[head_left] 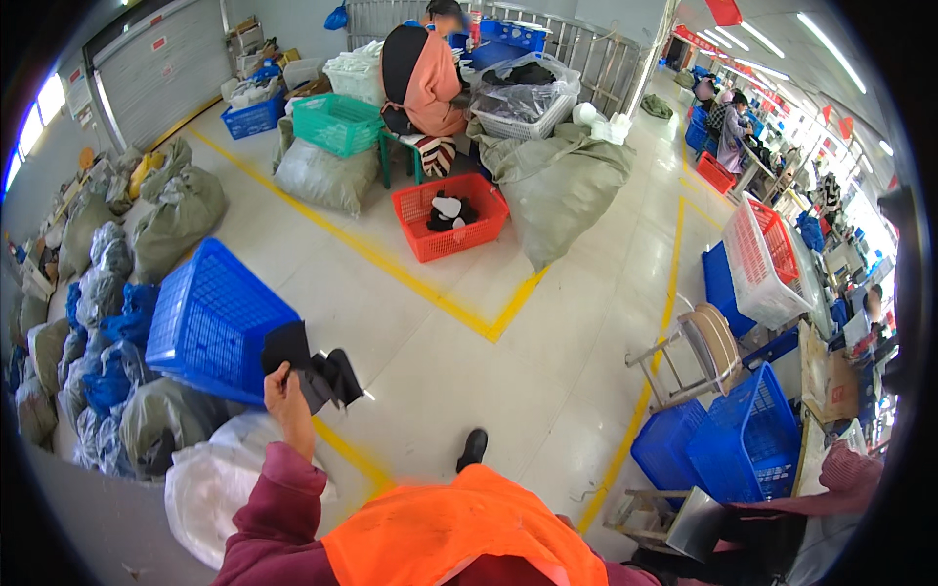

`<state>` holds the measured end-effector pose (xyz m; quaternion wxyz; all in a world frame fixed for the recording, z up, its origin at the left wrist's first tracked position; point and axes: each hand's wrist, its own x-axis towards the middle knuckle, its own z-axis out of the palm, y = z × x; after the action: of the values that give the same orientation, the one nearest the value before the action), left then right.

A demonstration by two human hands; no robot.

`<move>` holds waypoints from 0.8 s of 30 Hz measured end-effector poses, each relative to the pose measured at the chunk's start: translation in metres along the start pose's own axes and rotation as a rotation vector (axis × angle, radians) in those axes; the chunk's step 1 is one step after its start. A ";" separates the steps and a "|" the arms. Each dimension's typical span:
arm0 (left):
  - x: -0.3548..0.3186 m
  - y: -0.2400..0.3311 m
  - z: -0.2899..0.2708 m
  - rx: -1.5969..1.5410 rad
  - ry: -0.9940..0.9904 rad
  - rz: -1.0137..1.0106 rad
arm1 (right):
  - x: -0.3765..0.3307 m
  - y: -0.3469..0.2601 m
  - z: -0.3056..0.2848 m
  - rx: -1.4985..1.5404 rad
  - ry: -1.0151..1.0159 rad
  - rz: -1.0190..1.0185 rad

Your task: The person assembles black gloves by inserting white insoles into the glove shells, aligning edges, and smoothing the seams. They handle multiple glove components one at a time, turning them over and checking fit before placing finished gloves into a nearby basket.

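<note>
My left hand (283, 394) is raised at my left side and grips a bundle of black fabric pieces (315, 369) that hang from my fingers. The bundle hovers just beside a tipped blue plastic basket (210, 317) resting on grey sacks. A white plastic bag (210, 479) lies below my forearm. My right hand is out of sight; only a dark red sleeve (850, 469) shows at the right edge. My black shoe (473, 449) stands on the pale floor.
A seated person in an orange top (425, 78) works ahead beside a red basket (450, 216), a green basket (337, 123) and big grey sacks (557, 186). Yellow floor lines (410, 278) cross the middle. A stool (699, 352) and blue baskets (728, 439) stand at right.
</note>
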<state>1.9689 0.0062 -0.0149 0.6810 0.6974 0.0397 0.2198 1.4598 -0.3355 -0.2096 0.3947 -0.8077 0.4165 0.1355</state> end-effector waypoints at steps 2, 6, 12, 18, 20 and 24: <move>0.040 -0.003 0.065 -0.007 -0.006 0.002 | 0.044 -0.013 -0.016 -0.018 -0.020 0.077; 0.098 0.001 0.181 -0.163 -0.013 -0.034 | 0.145 -0.051 -0.076 -0.036 -0.017 0.188; 0.174 0.030 0.348 -0.275 -0.125 -0.154 | 0.307 -0.135 -0.194 -0.094 0.339 0.002; 0.277 0.033 0.546 -0.461 -0.274 -0.252 | 0.460 -0.146 -0.211 -0.076 0.560 -0.150; 0.318 0.033 0.634 -0.518 -0.356 -0.212 | 0.484 -0.138 -0.187 0.062 0.436 0.181; 0.402 0.079 0.827 -0.728 -0.497 -0.149 | 0.473 -0.134 -0.135 -0.019 0.433 0.172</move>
<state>2.6093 -0.6278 0.1830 0.8850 0.4390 -0.1550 -0.0044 1.8412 -0.6582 -0.3104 0.2756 -0.7831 0.5575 -0.0038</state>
